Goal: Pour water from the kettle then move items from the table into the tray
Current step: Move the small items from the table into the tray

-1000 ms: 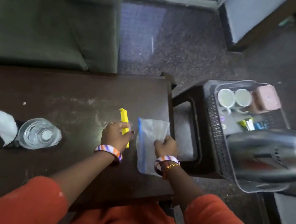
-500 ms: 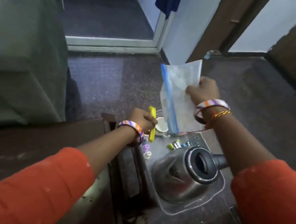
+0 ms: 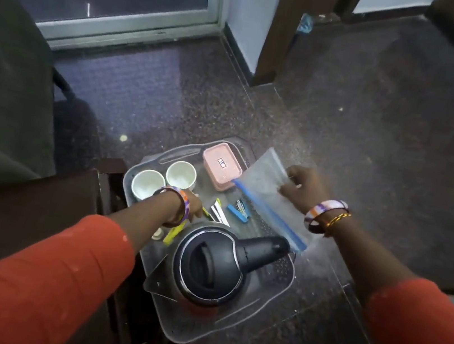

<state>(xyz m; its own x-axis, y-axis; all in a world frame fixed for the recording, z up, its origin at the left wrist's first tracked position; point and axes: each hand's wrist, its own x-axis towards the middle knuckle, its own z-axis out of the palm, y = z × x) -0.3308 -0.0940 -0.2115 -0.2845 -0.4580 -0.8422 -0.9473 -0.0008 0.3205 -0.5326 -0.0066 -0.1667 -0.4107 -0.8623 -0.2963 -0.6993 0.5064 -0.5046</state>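
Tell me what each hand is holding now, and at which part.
The right hand holds the clear zip bag at its bottom edge, opposite the blue zip strip. The left hand holds the yellow clip; the exact grip point is hidden.

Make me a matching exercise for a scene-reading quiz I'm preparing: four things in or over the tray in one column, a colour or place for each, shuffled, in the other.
Things:
1. kettle
2. lidded box
3. stapler
4. zip bag

Descriptions:
A. pink, at the far end of the tray
B. held in the right hand above the tray
C. blue, lying mid-tray
D. black lid and handle, at the near end

Pairs: 1-D, 2-A, 3-C, 4-B
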